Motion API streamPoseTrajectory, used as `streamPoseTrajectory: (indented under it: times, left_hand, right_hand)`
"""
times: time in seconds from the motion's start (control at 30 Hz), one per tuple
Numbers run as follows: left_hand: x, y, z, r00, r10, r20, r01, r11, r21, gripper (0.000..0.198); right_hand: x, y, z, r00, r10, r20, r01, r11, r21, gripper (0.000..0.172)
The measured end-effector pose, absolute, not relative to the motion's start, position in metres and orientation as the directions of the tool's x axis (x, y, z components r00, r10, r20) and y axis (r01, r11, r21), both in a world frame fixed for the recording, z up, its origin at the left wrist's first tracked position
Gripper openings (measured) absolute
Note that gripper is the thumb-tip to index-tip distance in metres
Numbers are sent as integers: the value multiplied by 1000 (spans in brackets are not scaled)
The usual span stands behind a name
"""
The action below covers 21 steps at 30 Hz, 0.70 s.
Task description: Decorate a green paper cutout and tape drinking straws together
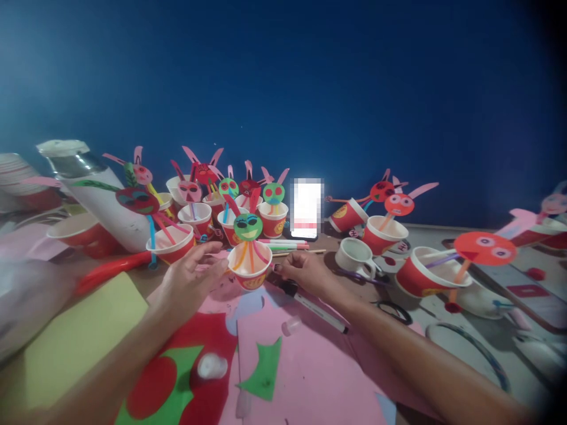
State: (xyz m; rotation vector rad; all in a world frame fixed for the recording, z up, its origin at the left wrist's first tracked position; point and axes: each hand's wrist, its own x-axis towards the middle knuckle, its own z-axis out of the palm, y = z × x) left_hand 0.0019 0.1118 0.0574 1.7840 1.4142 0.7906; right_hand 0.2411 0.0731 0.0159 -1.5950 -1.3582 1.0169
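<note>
A red and white paper cup (pixel 250 280) stands upright between my hands. A green paper face (pixel 248 226) with red ears and a yellow smile rises from it on coloured strips. To the cup's left is my left hand (pixel 195 273), its fingers apart and the fingertips close to the rim; whether they touch it is hard to see. On the other side, my right hand (pixel 305 270) has its fingers pinched together beside the cup, at a small pinkish bit I cannot make out. A black and white marker (pixel 319 313) lies just below my right wrist.
More cups with paper faces line the back, such as a red cup (pixel 385 235) at right. A lit phone (pixel 305 209) stands against the blue wall (pixel 283 88). Pink paper (pixel 310 366), green scraps (pixel 266 369) and a white mug (pixel 354 255) lie around.
</note>
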Motion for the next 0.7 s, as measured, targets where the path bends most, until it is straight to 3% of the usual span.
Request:
streamPoseTrajectory:
  times: [0.13, 0.7]
  left_hand:
    - [10, 112, 49, 200, 979, 44, 451, -131, 883, 52]
    - [22, 104, 53, 187, 981, 50, 397, -122, 910, 38]
  right_hand:
    - [239, 71, 15, 121, 991, -51, 338, -89, -937, 21]
    - [232, 72, 15, 187, 979, -86, 274, -136, -952, 23]
